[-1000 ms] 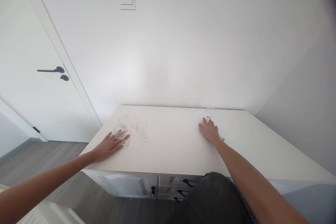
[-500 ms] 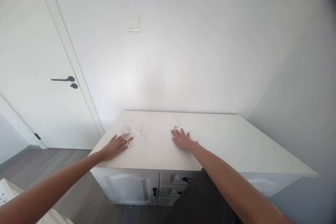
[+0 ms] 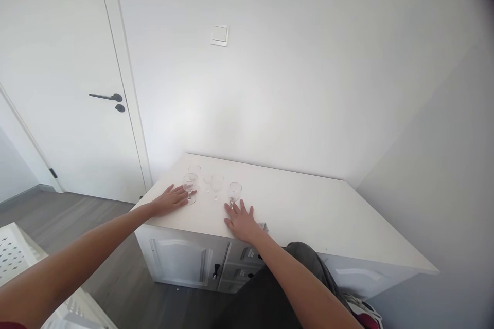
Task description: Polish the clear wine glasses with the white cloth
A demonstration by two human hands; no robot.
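Several clear stemmed glasses stand upright on the left part of the white cabinet top [image 3: 301, 205]. My left hand [image 3: 171, 200] lies flat near the left edge, fingers stretched out beside the front-left wine glass [image 3: 190, 185]. Its fingertips reach behind that glass's stem and base; whether they touch it I cannot tell. My right hand [image 3: 241, 221] is spread low on the top, its fingers at the stem and base of the rightmost wine glass [image 3: 234, 191]. Between the hands stands another wine glass [image 3: 217, 185], with more glasses behind.
A small grey patterned thing [image 3: 263, 226] lies partly hidden behind my right wrist. White perforated plastic [image 3: 15, 254] stands at lower left. My dark-clothed knee [image 3: 309, 259] is close to the cabinet front. A white door [image 3: 65, 72] is at left, and a red and white item [image 3: 365, 313] at lower right.
The rightmost glass has moved left with my right hand, closer to the other glasses. My left hand stays by the front-left glass. The camera view has shifted and tilted.
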